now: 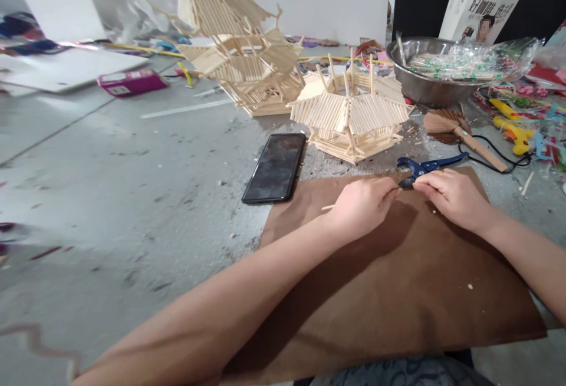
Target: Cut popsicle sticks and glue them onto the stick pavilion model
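My left hand (365, 206) is closed on a thin wooden stick (328, 207), whose end pokes out on its left side. Close beside it, my right hand (455, 197) is closed, its fingertips pinched; what they hold is too small to make out. Blue-handled cutters (431, 165) lie just beyond the fingertips, their dark jaw between the two hands. Both hands are over the far part of a brown sheet (375, 303). Beyond them stands a low stick-built pavilion tier (349, 112) with upright posts.
A black phone (276, 168) lies left of the sheet. Further back are a taller stick pagoda (247, 50), a purple box (131, 82) and a metal bowl (435, 90) of wrapped sticks. A brown brush (480, 147) and a yellow glue gun (515, 134) lie at right.
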`<state>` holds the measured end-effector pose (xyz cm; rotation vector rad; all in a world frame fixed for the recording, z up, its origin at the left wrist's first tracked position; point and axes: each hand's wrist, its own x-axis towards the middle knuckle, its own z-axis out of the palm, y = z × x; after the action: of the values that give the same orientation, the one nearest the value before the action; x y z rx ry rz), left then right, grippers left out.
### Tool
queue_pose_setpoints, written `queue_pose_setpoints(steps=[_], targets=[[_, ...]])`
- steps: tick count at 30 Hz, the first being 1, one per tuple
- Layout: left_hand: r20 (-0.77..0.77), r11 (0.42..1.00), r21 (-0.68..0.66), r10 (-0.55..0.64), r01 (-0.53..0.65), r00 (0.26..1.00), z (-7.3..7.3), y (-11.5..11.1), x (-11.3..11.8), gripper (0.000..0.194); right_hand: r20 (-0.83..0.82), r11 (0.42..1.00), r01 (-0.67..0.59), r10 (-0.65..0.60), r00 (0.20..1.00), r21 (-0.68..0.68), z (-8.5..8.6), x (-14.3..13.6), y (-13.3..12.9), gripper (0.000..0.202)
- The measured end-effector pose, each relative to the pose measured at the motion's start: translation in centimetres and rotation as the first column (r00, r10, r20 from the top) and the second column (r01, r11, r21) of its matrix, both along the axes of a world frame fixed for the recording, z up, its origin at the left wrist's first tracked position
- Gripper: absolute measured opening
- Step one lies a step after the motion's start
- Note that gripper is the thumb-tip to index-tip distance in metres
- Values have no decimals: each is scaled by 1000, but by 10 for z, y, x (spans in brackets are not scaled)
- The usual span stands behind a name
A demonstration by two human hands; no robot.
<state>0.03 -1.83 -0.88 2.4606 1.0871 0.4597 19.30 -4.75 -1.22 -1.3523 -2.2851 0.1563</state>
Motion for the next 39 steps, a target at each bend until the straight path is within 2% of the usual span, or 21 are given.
queue_pose_setpoints(steps=[3,6,8,11,13,16,18,20,22,23,24,25,26,27,28,29,33,36,39], targets=[[-73,999,47,20,-16,997,-5,7,-2,26,-276,959,24,-105,955,-282,1,3,3,25],[-64,996,88,-2,7,998,-15,11,-2,25,-477,860,-58,-223,850,-506,0,-2,4,25],[30,989,144,-35,30,999,-19,12,-2,25,-578,793,-145,-292,762,-591,-1,-8,4,23],[263,983,182,-75,27,962,-19,9,0,27,-682,715,-269,-381,624,-645,0,-15,2,23],[407,995,101,-66,27,911,-16,6,1,27,-711,680,-326,-416,567,-657,1,-19,0,26],[557,986,-151,25,71,830,-10,0,3,23,-706,646,-347,-447,550,-680,2,-24,-2,31],[623,932,-341,124,126,773,-8,-3,4,20,-678,627,-333,-454,577,-704,2,-27,-4,35],[664,834,-513,236,203,709,-7,-4,6,18,-633,612,-306,-432,643,-729,3,-28,-5,38],[679,716,-646,378,266,630,-7,-4,7,19,-555,634,-236,-368,746,-737,5,-26,-6,40],[671,662,-694,451,284,589,-7,-3,7,19,-499,688,-162,-325,803,-708,6,-23,-6,39],[657,619,-729,514,291,552,-7,-2,7,20,-429,771,-62,-284,858,-634,7,-20,-5,37],[642,589,-753,561,293,522,-7,-1,7,21,-340,860,55,-259,904,-507,7,-15,-4,34],[629,570,-769,592,290,505,-7,1,7,22,-237,925,167,-257,937,-341,7,-10,-2,32],[619,559,-779,607,285,499,-7,3,6,23,-129,953,251,-274,953,-169,7,-4,0,31],[611,555,-785,613,277,501,-7,5,6,24,-20,953,300,-301,953,-41,6,1,3,32],[607,557,-786,612,268,507,-7,6,6,24,87,949,314,-315,945,23,4,6,5,35],[609,604,-766,574,218,548,-7,9,5,23,404,959,282,-246,881,-31,-9,17,15,62],[600,635,-751,543,179,588,-6,9,5,20,487,949,313,-250,837,-50,-19,23,21,75],[582,664,-737,527,128,619,-5,8,5,19,494,944,324,-251,833,-66,-22,28,26,75]])
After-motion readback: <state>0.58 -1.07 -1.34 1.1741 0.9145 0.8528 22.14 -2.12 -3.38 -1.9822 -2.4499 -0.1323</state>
